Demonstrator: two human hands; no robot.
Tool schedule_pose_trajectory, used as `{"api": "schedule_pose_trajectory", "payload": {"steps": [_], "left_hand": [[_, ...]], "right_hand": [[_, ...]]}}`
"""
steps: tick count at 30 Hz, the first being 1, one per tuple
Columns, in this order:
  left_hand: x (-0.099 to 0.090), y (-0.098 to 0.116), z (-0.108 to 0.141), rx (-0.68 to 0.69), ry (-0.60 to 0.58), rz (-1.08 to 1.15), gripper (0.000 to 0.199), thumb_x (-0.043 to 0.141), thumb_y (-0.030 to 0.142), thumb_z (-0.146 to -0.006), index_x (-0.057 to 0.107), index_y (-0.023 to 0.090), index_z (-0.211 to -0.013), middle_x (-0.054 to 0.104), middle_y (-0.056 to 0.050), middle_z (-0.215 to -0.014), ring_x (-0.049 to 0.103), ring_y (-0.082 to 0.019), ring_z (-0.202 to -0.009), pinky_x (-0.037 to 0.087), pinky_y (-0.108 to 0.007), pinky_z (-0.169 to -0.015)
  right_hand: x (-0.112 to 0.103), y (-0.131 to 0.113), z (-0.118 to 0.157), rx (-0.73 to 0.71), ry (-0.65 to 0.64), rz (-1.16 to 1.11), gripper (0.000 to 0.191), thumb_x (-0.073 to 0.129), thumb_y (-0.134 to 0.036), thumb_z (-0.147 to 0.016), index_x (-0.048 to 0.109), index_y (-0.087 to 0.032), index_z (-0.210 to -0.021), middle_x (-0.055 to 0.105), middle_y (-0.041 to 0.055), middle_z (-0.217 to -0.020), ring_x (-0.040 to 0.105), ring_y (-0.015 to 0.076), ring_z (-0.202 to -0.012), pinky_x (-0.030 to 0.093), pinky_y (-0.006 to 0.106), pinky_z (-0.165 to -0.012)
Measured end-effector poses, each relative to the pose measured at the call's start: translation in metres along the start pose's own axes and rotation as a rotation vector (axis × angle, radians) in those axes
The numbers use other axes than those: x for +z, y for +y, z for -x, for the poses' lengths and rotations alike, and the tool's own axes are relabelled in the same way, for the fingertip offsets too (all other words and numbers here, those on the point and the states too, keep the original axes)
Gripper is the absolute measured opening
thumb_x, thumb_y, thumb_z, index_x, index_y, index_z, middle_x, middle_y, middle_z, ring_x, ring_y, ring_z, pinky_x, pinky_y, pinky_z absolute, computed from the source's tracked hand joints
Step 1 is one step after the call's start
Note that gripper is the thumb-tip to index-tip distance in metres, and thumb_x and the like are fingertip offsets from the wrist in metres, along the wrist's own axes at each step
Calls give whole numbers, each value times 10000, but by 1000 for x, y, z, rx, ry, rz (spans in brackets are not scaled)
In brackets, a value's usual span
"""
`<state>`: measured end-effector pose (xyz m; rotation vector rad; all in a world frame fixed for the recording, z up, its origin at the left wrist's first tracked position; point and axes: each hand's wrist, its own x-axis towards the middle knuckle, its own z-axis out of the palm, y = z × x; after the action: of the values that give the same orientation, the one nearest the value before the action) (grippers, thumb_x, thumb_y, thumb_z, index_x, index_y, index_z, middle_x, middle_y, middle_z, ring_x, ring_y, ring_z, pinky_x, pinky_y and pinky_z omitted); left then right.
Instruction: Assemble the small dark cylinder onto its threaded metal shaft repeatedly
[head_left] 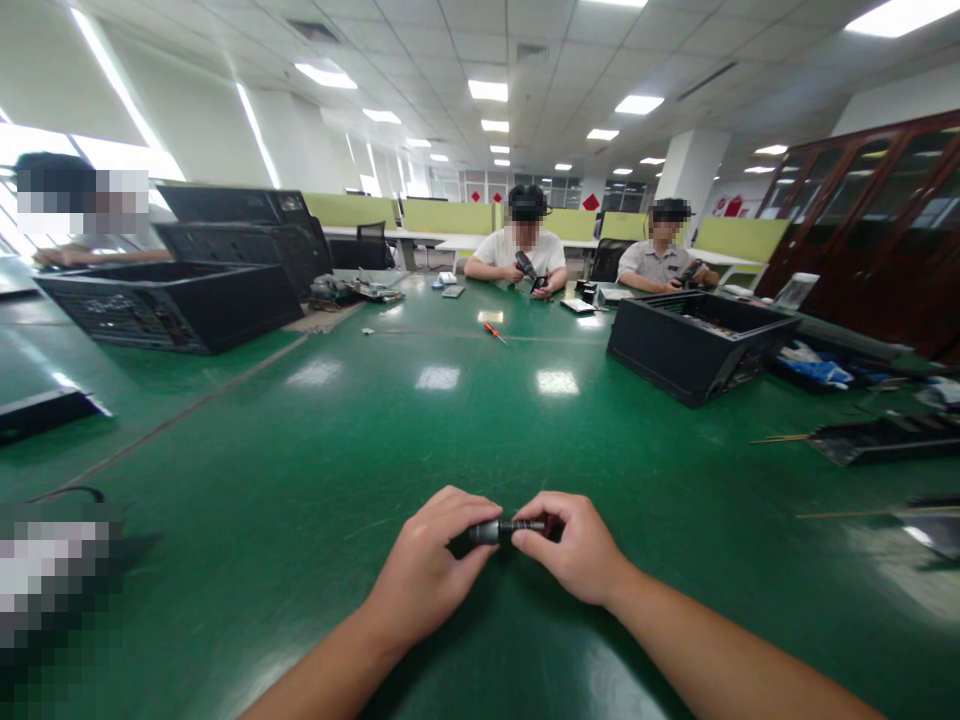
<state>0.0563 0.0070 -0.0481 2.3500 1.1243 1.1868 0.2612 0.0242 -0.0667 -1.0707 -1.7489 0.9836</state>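
Low in the middle of the head view, both hands hold a dark tool just above the green table (pixel 390 420). My left hand (pixel 439 550) is closed around a black-and-grey cylinder (pixel 486 533). At its right end, my right hand (pixel 574 545) pinches a thin, ribbed metal shaft (pixel 529 526). The shaft meets the cylinder's end, and the whole piece lies roughly level. Something dark red shows partly inside my right palm. Fingers hide the outer ends, so the exact kind of tool is unclear.
A screwdriver (pixel 493 330) with an orange handle lies mid-table. Black computer cases stand at the right (pixel 660 350) and left (pixel 202 310). Metal parts (pixel 885 440) lie along the right edge. Two people (pixel 517 250) sit across, both holding dark tools; another person sits far left.
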Motion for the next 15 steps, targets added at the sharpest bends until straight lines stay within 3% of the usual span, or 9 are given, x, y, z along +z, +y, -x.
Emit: {"api": "schedule_pose_trajectory", "payload": {"steps": [15], "left_hand": [[-3,0,0,11,27,-48,280,665,99,-823,680,255,-1054,709,-10,-991,635,-148,-914,535,-286,-816]], "right_hand": [[-1,2,0,7,7,-20,78,701,-229,-755,723,-163,-789,620,-1,-650,526,127,-594,397,239,-573]]}}
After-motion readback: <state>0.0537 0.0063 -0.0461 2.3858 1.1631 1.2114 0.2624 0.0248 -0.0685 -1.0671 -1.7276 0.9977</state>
